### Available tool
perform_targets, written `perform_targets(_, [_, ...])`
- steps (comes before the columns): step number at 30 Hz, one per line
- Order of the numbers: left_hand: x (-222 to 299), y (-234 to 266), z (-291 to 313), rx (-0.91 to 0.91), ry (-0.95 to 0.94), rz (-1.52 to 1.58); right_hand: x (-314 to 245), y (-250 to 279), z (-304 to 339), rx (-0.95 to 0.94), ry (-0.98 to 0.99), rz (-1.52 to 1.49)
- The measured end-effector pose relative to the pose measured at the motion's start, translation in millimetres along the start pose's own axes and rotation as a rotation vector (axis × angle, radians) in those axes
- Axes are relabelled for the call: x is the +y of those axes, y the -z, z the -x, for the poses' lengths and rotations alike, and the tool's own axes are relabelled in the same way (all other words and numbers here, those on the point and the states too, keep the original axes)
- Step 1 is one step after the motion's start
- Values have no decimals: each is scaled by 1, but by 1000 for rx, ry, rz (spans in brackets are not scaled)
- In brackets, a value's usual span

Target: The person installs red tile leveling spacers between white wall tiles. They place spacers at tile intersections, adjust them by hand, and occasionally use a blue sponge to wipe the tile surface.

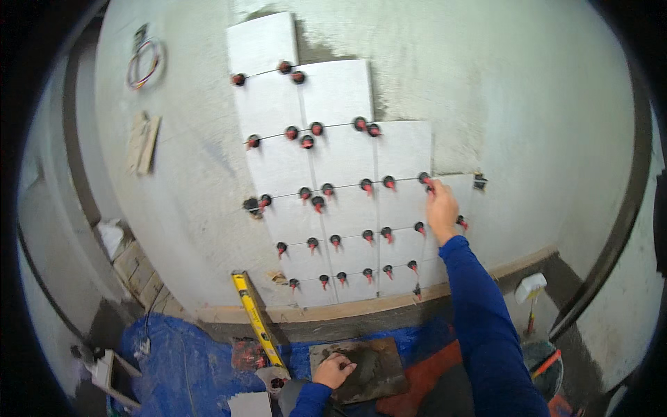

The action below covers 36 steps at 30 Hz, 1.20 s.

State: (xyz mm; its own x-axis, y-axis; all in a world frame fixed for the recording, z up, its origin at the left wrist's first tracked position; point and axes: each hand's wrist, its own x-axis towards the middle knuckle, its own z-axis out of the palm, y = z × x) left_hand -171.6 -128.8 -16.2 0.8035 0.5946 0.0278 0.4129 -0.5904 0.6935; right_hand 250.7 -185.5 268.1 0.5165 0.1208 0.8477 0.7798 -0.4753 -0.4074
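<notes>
White wall tiles (342,154) climb in steps across the wall, with black-and-red tile levelling knobs (366,185) along their joints. My right arm is stretched up to the right edge of the tiling. There, my right hand (442,210) has its fingers closed on a tile levelling knob (424,178) at the corner of a tile. My left hand (334,370) is low, in front of a mortar-smeared board (379,368). Its fingers are curled together, and anything inside them is hidden.
A yellow spirit level (257,320) leans against the wall, its foot on a blue sheet (182,358). At the lower right stands a bucket (543,368) with an orange-handled tool. Coiled wires (144,64) hang from the upper left wall, above wooden strips (144,144).
</notes>
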Motion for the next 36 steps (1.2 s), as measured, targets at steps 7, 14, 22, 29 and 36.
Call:
perform_targets(7, [-12, -6, -1, -10, -48, -30, -1, -4, -1, -12, -130, -176])
perform_targets(14, [-9, -5, 2, 5, 5, -52, 23, -18, -23, -230, -1020, -1334])
perform_targets(22, [-10, 0, 6, 40, 7, -5, 36, -14, -43, -482, -1157, -1412])
perform_targets(29, [-5, 4, 6, -3, 29, -6, 31, -7, -51, -483, -1088, -1330])
perform_targets(36, [-5, 2, 5, 22, -12, -4, 33, -11, -51, -494, -923, -1181])
